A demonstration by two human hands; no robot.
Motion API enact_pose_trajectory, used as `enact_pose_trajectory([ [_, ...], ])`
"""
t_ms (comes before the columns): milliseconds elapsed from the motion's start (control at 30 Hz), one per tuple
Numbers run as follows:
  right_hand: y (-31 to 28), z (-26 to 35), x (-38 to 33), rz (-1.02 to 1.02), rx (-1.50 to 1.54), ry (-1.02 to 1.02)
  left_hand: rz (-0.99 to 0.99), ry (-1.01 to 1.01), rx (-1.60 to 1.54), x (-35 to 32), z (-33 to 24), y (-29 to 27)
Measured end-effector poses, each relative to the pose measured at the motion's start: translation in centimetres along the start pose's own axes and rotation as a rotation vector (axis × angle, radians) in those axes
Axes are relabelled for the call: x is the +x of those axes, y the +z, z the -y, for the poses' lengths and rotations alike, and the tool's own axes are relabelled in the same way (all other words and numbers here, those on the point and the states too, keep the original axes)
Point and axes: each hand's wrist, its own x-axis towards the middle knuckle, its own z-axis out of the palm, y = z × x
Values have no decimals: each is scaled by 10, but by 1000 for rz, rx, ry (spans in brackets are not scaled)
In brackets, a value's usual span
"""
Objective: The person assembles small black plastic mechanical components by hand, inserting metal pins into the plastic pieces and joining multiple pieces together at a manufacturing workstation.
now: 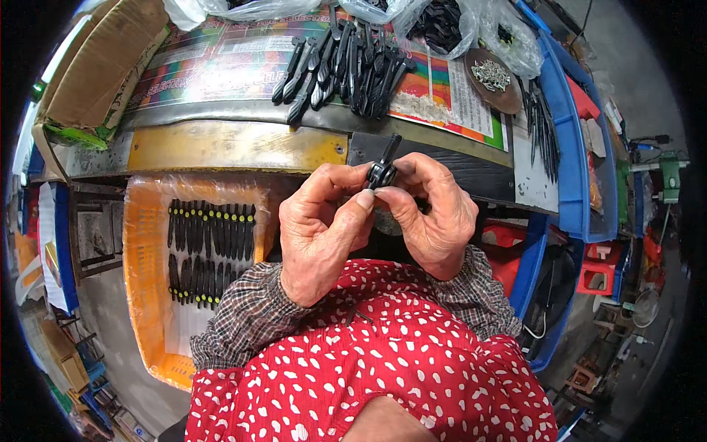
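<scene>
Just over the front edge of the workbench, both hands meet around a small black part (382, 174) with a rounded body and a stem pointing up. My left hand (318, 232) pinches it between thumb and forefinger. From the other side, my right hand (440, 215) grips it with thumb and fingertips. Much of the part is hidden behind the fingers, so its exact kind is unclear. Beyond the hands, a pile of long black handle-like pieces (342, 70) lies on the printed board covering the bench (213, 70).
Left of my lap stands an orange crate (140, 295) with rows of black pieces (211, 227) bearing yellow-green dots. A brown dish (490, 81) of small metal parts sits at the back right, beside thin black strips (541, 129). Blue bins (563, 147) flank the right. A cardboard box (99, 66) is back left.
</scene>
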Motion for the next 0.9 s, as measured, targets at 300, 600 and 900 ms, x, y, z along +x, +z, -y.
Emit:
enact_pose_trajectory([
  [300,3,-2,7,-21,-195,-137,-25,5,13,0,1,0],
  [600,4,-10,9,-36,-311,-229,-4,1,-12,0,4,-1],
  [900,12,-6,-1,-145,-95,-140,-9,-27,-30,-3,1,3],
])
